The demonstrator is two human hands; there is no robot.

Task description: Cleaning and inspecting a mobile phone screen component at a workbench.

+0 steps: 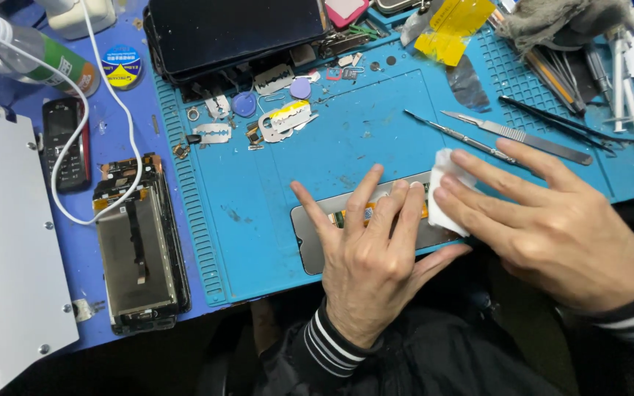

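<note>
A grey phone screen panel [310, 246] lies face down at the front edge of the blue work mat [376, 139], with an orange flex strip on its back. My left hand [368, 257] lies flat on it, fingers spread, pressing it down. My right hand [552, 220] presses a folded white wipe [445, 176] against the panel's right end with its fingertips.
A stack of opened phone frames [141, 249] lies left of the mat, beside a small black keypad phone [64, 143] and a white cable [122, 110]. A scalpel [522, 138], metal probe [456, 136], tweezers [559, 121], razor blades, picks and a dark tablet [232, 29] sit farther back.
</note>
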